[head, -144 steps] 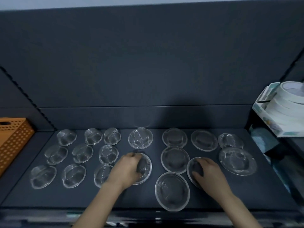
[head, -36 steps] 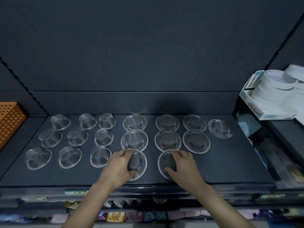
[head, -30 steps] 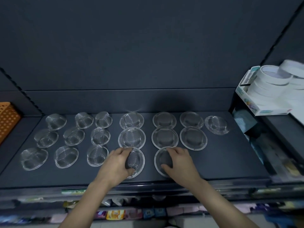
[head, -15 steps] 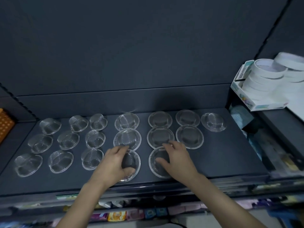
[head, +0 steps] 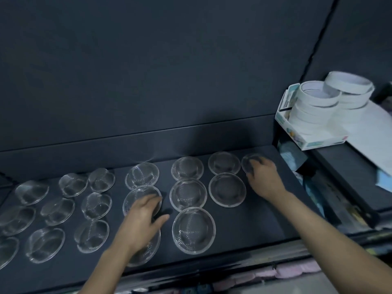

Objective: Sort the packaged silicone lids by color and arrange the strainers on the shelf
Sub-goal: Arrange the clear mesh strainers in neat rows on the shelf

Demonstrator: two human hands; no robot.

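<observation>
Several round mesh strainers lie in rows on the dark shelf [head: 250, 225]. Small ones fill the left side, among them one [head: 96, 205]. Larger ones stand in columns at the middle and right, such as one [head: 193, 230] at the front. My left hand [head: 142, 221] hovers flat over the front strainer [head: 146, 249] of the middle column, fingers spread and reaching over the strainer [head: 139, 198] behind it. My right hand [head: 264, 177] reaches to the far right and grips the back-right strainer [head: 247, 164], which it partly hides.
A white box [head: 305, 134] with stacked white tape rolls sits on the neighbouring shelf at the right. Blue packaged goods [head: 292, 155] lie below it. The shelf's front edge [head: 212, 266] runs along the bottom, with coloured packages on a lower level.
My right hand left the front strainer of its column and moved to the back-right strainer. My left hand lifted and spread its fingers forward. The camera shifted right.
</observation>
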